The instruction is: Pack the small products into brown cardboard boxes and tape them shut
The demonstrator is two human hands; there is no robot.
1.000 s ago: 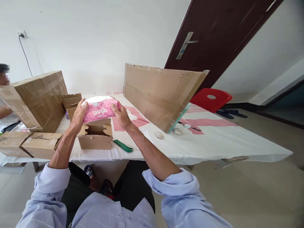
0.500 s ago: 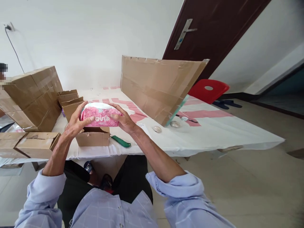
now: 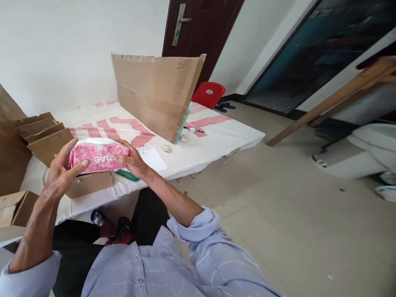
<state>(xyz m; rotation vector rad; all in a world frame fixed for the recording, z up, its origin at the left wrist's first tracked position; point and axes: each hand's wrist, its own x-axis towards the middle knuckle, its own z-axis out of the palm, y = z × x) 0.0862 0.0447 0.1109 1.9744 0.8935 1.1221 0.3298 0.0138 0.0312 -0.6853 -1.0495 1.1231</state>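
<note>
Your head has turned to the right, so the tabletop (image 3: 210,140) and the brown door (image 3: 213,33) sit further left, and a white tub (image 3: 361,152) and a wooden post (image 3: 324,106) show up. The pink pack (image 3: 99,159) has come down by the small box (image 3: 89,185) and now hides its top. So the work is at the holding part, I think: you have not let go. Your left hand (image 3: 58,169) and right hand (image 3: 134,161) grip the pack's two ends, fingers (image 3: 64,152) bent round it.

I can't see into the small box, or tell if the pack touches it. The green tool (image 3: 127,175) is partly hidden, and the tall box (image 3: 12,161) is cut off.
</note>
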